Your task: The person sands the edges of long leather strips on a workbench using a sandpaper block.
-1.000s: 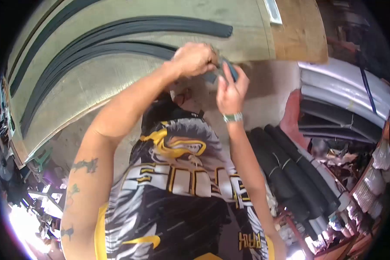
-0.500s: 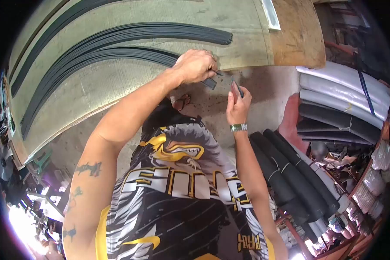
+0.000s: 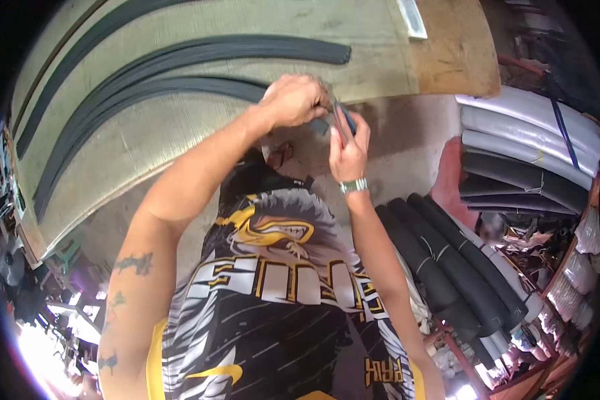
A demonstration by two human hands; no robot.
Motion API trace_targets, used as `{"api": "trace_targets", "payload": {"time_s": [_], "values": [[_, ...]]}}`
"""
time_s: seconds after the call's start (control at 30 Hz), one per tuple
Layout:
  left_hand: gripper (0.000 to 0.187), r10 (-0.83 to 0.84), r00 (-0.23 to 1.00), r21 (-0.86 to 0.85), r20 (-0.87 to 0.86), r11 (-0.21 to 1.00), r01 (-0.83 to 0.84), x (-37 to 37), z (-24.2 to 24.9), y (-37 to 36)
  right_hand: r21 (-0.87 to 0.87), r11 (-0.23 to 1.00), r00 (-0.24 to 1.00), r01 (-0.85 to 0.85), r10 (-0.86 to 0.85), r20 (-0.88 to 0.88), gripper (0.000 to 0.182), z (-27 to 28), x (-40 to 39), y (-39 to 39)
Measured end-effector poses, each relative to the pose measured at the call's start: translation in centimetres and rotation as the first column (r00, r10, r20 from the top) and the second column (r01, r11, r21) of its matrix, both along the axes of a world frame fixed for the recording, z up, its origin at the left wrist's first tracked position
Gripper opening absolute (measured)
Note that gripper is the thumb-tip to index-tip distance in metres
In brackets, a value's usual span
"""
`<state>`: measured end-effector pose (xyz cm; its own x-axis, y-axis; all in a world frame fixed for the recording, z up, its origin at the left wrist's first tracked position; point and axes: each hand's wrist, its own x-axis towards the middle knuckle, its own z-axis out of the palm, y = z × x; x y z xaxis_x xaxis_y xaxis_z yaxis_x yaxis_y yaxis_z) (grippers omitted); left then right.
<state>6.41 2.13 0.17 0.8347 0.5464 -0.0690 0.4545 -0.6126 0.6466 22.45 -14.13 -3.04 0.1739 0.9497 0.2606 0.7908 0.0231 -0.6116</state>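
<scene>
My left hand (image 3: 295, 100) is closed at the near end of a bundle of long dark strips (image 3: 210, 84), which curves away leftward over the table. Below its fingers, the cut-looking ends of the strips (image 3: 319, 125) stick out past the table edge. My right hand (image 3: 350, 148), with a watch at its wrist, pinches a slim flat dark piece with a brownish side (image 3: 342, 123); its kind is not clear. The top of that piece meets the fingertips of my left hand, where blur hides the contact.
More bundles of dark strips (image 3: 273, 48) lie curved across the table (image 3: 160, 123). A pale metal bar (image 3: 413, 19) rests near the table's right end. To the right stand dark rolls (image 3: 457, 267) and stacked silver rolls (image 3: 527, 130). A sandalled foot (image 3: 281, 155) shows on the floor.
My right hand has moved up and left, bringing the slim piece against the fingers of my left hand. My left hand stays nearly in place, still closed at the strips.
</scene>
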Motion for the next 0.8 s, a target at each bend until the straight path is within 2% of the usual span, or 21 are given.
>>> {"api": "trace_targets", "payload": {"time_s": [0.03,0.07,0.1,0.2,0.23,0.27,0.3,0.33,0.37,0.4,0.47,0.53,0.6,0.67,0.7,0.8], "values": [[0.017,-0.014,0.997,0.055,0.082,0.998,0.009,-0.1,-0.5,0.1,-0.085,0.996,0.998,0.036,-0.031,0.051,0.040,-1.3,1.2,-1.1],[0.017,0.004,0.997,0.065,0.081,0.998,-0.009,-0.3,-0.3,0.2,-0.179,0.981,0.993,0.071,-0.054,0.101,0.039,-2.6,2.7,-2.7],[0.017,0.014,0.997,0.067,0.080,0.998,-0.020,-0.5,-0.1,0.0,-0.269,0.953,0.988,0.139,-0.115,0.101,0.038,-1.7,2.7,-3.1],[0.017,0.003,0.995,0.039,0.100,0.999,-0.007,-0.2,-0.6,0.7,-0.065,0.993,0.993,0.094,-0.099,-0.070,0.038,0.8,1.0,-0.8],[0.017,-0.003,0.997,0.018,0.078,1.000,0.001,-0.1,-1.0,0.6,-0.005,1.000,0.997,0.020,-0.020,-0.069,0.040,1.9,0.1,0.6],[0.017,-0.007,0.998,-0.001,0.060,1.000,0.007,0.0,-0.9,0.2,-0.005,1.000,0.999,-0.009,0.009,-0.038,0.038,2.4,-0.5,1.2],[0.016,-0.010,0.997,-0.040,-0.078,0.999,0.007,0.1,0.4,0.1,-0.008,1.000,1.000,0.009,-0.009,-0.030,0.037,1.4,-0.2,0.6],[0.016,0.002,1.000,0.063,0.025,0.998,-0.003,-0.1,-0.7,0.0,0.001,1.000,1.000,0.020,-0.020,-0.020,0.036,-0.3,0.4,-0.1],[0.016,-0.012,0.997,0.073,0.083,0.997,0.006,0.0,-1.0,0.3,-0.080,0.994,0.993,0.070,-0.062,0.098,0.036,-2.0,1.9,-1.5],[0.016,-0.026,0.991,0.073,0.134,0.997,0.017,-0.2,-0.9,0.2,-0.129,0.988,0.996,0.084,-0.078,0.051,0.036,-1.7,2.3,-1.9],[0.016,-0.021,0.993,0.094,0.118,0.995,0.010,-0.1,-1.2,0.0,-0.038,0.997,0.998,0.070,-0.070,0.008,0.037,-2.0,2.8,-2.5],[0.015,-0.021,0.998,0.064,0.063,0.998,0.017,-0.1,-0.9,-0.4,0.063,0.998,1.000,-0.002,0.004,-0.031,0.038,1.8,0.3,0.8],[0.015,-0.006,1.000,0.001,-0.019,1.000,0.006,0.0,0.6,0.0,-0.008,1.000,1.000,-0.006,0.006,-0.011,0.038,1.5,-0.4,1.1],[0.016,-0.038,0.993,0.065,0.111,0.997,0.031,-0.1,-0.6,0.2,-0.065,0.996,0.997,0.056,-0.052,0.055,0.039,-0.3,1.2,-0.7],[0.017,-0.017,0.993,0.085,0.115,0.996,0.007,-0.3,-0.4,0.3,-0.169,0.982,0.994,0.086,-0.073,0.079,0.041,-3.0,3.0,-2.4],[0.020,-0.019,0.997,0.061,0.081,0.998,0.014,-0.2,-0.7,0.0,-0.166,0.983,0.997,0.082,-0.083,-0.001,0.039,-1.7,2.9,-2.5]]}}
